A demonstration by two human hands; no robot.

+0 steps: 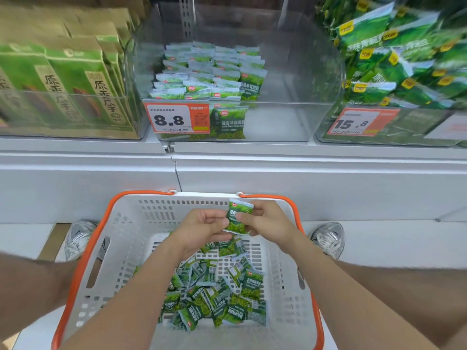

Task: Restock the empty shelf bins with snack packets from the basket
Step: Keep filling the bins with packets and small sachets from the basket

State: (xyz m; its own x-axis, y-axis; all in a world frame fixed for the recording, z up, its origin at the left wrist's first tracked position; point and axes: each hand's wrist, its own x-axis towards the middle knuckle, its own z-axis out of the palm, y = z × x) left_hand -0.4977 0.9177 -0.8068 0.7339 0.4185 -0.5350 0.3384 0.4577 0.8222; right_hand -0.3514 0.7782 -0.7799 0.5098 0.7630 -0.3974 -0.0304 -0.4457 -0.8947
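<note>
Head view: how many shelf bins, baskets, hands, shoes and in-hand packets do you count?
Clear shelf bins: 3
Basket: 1
Hands: 2
Packet held by both hands: 1
Shoes: 2
Total: 9

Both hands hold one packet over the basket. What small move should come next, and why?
Probably lift the packet up to the clear bin and set it beside the stacked packets there. The left hand and right hand pinch it above the basket, and the bin's right part looks bare, while matching green packets fill its left.
</note>
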